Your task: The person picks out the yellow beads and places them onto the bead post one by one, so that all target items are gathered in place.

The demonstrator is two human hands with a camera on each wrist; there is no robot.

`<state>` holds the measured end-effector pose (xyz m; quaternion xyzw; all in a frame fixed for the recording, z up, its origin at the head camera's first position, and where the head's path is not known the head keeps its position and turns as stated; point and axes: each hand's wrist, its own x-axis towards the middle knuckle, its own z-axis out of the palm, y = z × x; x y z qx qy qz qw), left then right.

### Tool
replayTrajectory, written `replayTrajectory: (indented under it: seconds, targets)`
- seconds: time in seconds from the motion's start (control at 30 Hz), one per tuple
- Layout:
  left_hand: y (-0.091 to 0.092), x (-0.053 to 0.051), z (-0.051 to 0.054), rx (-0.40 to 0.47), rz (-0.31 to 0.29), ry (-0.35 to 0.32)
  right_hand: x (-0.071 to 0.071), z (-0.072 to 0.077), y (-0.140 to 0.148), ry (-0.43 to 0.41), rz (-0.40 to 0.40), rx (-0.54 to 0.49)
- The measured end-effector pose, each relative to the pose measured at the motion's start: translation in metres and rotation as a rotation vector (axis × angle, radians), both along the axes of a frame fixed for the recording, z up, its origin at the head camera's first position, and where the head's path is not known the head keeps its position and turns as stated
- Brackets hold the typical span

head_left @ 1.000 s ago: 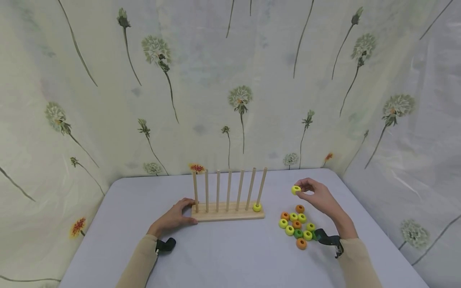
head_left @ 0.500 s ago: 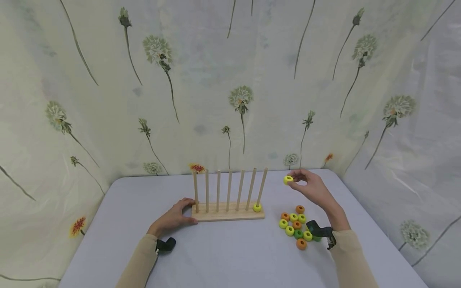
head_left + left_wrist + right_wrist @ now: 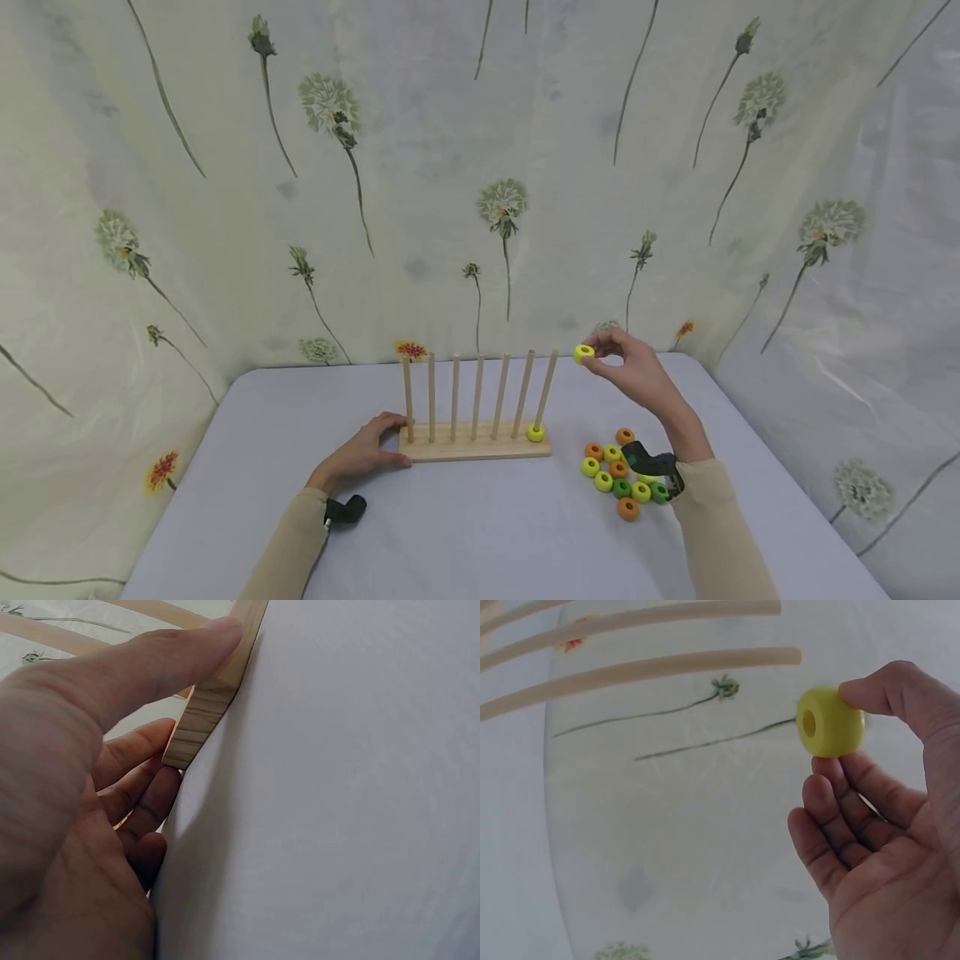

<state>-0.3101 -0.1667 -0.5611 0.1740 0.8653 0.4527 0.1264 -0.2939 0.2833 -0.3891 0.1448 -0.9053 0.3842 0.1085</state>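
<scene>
A wooden peg rack (image 3: 480, 451) with a row of upright pegs stands on the table. My left hand (image 3: 363, 452) grips its left end, thumb along the front edge and fingers behind; the left wrist view shows the thumb (image 3: 165, 664) on the wood. One yellow bead (image 3: 535, 433) sits at the foot of the rightmost peg. Between thumb and fingertips, my right hand (image 3: 637, 371) pinches another yellow bead (image 3: 831, 722). That bead is in the air, right of the rightmost peg's top and apart from it. Its hole faces the pegs in the right wrist view.
Several loose beads lie right of the rack, among them an orange bead (image 3: 627, 509), a green bead (image 3: 621, 488) and a yellow bead (image 3: 590, 467). The right wrist camera (image 3: 647, 461) hides part of this group. A flowered curtain (image 3: 420, 208) hangs behind the table (image 3: 450, 533).
My right hand has carried its yellow bead up and to the left, from above the loose beads to near the rightmost peg's top. The left hand and the rack have stayed in place.
</scene>
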Motion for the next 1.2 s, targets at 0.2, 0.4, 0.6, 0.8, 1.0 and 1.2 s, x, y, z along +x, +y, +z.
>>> replayTrajectory:
  seconds: [0.2, 0.4, 0.6, 0.8, 1.0, 1.2]
  targets:
    - [0.001, 0.001, 0.001, 0.014, -0.002, 0.005, -0.001, 0.005, -0.007, 0.031, 0.031, -0.030]
    - [0.001, 0.001, 0.001, 0.011, -0.004, 0.009, -0.002, 0.007, -0.014, 0.027, 0.053, -0.037]
    - [0.001, 0.000, 0.001, 0.003, 0.000, 0.012, -0.004, 0.010, -0.020, 0.032, 0.068, -0.049]
    - [0.002, 0.002, 0.003, 0.003, 0.008, 0.000, -0.008, 0.009, -0.025, 0.035, 0.092, -0.055]
    - [0.001, 0.001, 0.001, -0.002, 0.015, -0.016, -0.007, 0.009, -0.026, 0.020, 0.087, -0.056]
    - [0.001, 0.000, 0.000, 0.005, 0.015, -0.006, -0.009, 0.009, -0.030, 0.021, 0.100, -0.062]
